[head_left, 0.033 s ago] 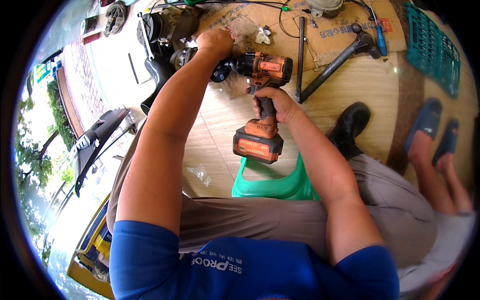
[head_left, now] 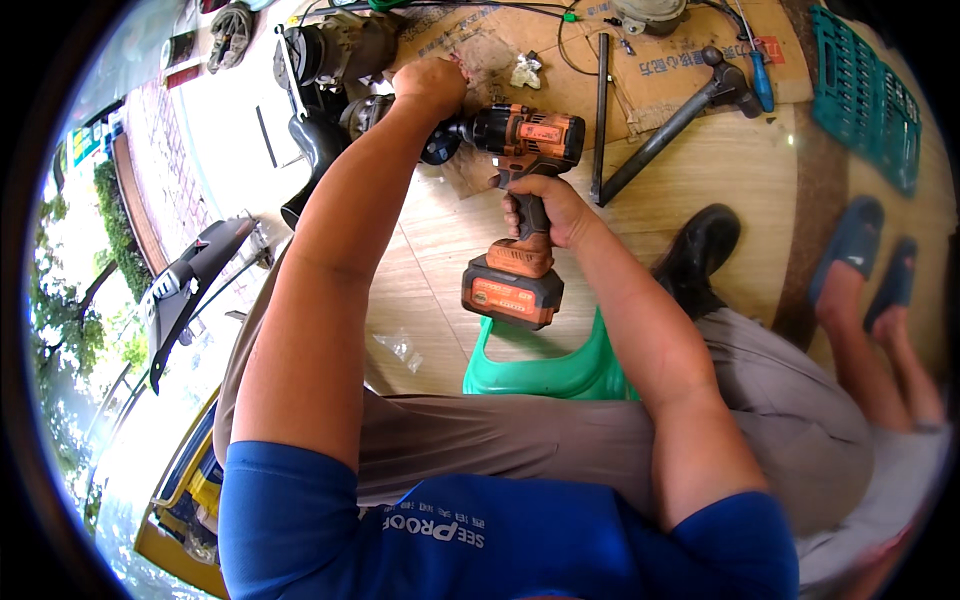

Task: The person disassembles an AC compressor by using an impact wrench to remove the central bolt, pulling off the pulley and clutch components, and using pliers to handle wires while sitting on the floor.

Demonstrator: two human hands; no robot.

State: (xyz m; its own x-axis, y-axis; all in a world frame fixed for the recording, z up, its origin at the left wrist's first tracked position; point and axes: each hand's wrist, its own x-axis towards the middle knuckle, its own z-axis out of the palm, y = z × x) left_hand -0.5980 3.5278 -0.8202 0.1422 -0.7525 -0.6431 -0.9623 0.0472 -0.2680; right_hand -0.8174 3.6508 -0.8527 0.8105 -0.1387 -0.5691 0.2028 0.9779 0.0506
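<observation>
My left hand (head_left: 430,88) is closed at the top centre, beside a greasy metal assembly (head_left: 345,50); what its fingers hold is hidden. My right hand (head_left: 555,210) grips the handle of an orange-and-black cordless impact wrench (head_left: 525,135), its battery pointing toward me. The wrench's nose points left at a dark round part (head_left: 438,148) just below my left hand. A curved black piece (head_left: 310,165) lies left of this. Under the parts is worn cardboard (head_left: 660,35), with a small crumpled white scrap (head_left: 527,70) on it.
A hammer (head_left: 665,130), metal bar (head_left: 601,110) and blue screwdriver (head_left: 760,80) lie right, beside a teal socket case (head_left: 865,100). A green stool (head_left: 530,372) stands below the wrench. Another person's slippered feet (head_left: 845,250) are at right. A black panel (head_left: 195,275) lies left.
The battery end of the impact wrench has shifted very slightly left. My arms look otherwise unmoved.
</observation>
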